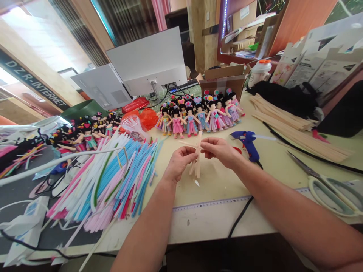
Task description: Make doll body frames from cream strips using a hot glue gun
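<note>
Both hands are occupied with one beige fuzzy-stick piece [197,169], positioned over the tabletop [224,185] in front of the person. Left hand [180,160]: thumb and fingers closed in a pinch on the piece's left side. Right hand [217,148]: fingertips pinched on its upper right. Strips of the piece project above and hang below the fingers; whether the lower ends touch the surface cannot be determined.

Surroundings: finished-looking dolls [191,124] stand in a cluster beyond the hands. Coloured fuzzy sticks [113,177] lie heaped to the left. To the right, a blue glue gun [250,147] lies near the right forearm; beige strips [312,138] and scissors [330,189] lie farther right.
</note>
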{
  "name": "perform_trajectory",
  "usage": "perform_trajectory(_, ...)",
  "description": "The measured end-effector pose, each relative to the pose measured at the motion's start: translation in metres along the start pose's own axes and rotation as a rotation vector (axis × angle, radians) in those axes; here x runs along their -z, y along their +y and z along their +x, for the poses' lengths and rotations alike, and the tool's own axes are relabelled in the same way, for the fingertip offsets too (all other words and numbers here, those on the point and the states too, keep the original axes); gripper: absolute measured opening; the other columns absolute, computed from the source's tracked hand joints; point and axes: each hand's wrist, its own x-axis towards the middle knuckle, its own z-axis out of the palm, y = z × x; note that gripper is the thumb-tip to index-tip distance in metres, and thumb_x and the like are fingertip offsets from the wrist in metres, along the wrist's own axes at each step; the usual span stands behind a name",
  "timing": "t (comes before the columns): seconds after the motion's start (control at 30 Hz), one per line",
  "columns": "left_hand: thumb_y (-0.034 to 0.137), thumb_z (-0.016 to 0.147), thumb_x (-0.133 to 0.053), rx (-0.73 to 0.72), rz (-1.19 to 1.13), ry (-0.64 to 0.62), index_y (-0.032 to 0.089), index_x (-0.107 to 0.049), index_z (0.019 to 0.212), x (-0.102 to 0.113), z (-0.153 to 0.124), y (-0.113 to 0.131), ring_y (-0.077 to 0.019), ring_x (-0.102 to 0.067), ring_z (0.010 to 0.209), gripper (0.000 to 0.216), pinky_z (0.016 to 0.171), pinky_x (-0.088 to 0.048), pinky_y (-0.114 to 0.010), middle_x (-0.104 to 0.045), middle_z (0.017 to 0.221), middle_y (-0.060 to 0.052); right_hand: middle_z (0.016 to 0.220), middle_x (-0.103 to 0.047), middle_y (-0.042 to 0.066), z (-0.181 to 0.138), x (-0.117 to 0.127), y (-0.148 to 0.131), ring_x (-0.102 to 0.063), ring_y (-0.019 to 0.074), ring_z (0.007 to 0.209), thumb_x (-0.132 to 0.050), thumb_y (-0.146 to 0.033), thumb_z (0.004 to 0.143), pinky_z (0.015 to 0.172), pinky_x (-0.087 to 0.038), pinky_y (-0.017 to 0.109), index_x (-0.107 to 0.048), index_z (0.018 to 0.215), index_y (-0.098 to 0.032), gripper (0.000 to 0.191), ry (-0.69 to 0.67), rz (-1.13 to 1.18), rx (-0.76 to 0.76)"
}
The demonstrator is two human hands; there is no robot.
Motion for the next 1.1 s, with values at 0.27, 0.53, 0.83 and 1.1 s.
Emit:
perform_trajectory(0.27, 0.025, 0.056, -0.077, -0.086, -0.119, 0.163, 0.015, -0.060, 0.083, 0.003, 0.005, -0.004, -0.0118, -0.059, 0.071, 0.033, 0.071, -0.047, -0.028, -0.063, 0.078, 0.000, 0.084, -0.065, 0.004, -0.003, -0.008, 0.004, -0.061, 0.0129, 0.071, -0.073, -0.044, 0.070, 0.061, -0.048, 0.025, -0.061, 0.084, -0.018, 0.032, -0.091, -0.022, -0.144)
perform_trajectory(0.53, 0.025, 0.055, -0.077, -0.029, -0.095, 0.122, 0.015, -0.063, 0.080, 0.003, 0.004, -0.002, -0.0104, -0.057, 0.065, 0.030, 0.069, -0.047, -0.028, -0.064, 0.076, 0.000, 0.059, -0.053, -0.004, -0.004, -0.010, 0.001, -0.045, 0.0072, 0.051, -0.067, -0.025, 0.063, 0.049, -0.033, 0.023, -0.060, 0.074, -0.016, 0.016, -0.157, -0.079, -0.036)
perform_trajectory(0.83, 0.021, 0.059, -0.071, 0.066, -0.156, 0.008, 0.014, -0.064, 0.075, 0.001, 0.003, 0.000, -0.0059, -0.047, 0.052, 0.019, 0.050, -0.037, -0.021, -0.054, 0.062, 0.002, 0.064, -0.054, -0.003, -0.006, -0.013, -0.001, -0.049, 0.0077, 0.050, -0.064, -0.024, 0.065, 0.048, -0.038, 0.023, -0.057, 0.073, -0.018, 0.013, -0.093, -0.150, -0.076)
perform_trajectory(1.1, 0.040, 0.055, -0.081, -0.018, -0.102, 0.070, 0.015, -0.064, 0.071, 0.002, 0.003, 0.000, -0.0043, -0.037, 0.047, 0.034, 0.046, -0.026, -0.022, -0.051, 0.057, 0.004, 0.055, -0.050, -0.004, -0.007, -0.012, -0.001, -0.040, 0.0067, 0.046, -0.070, -0.047, 0.067, 0.045, -0.029, 0.023, -0.063, 0.073, -0.016, 0.033, -0.191, -0.109, -0.111)
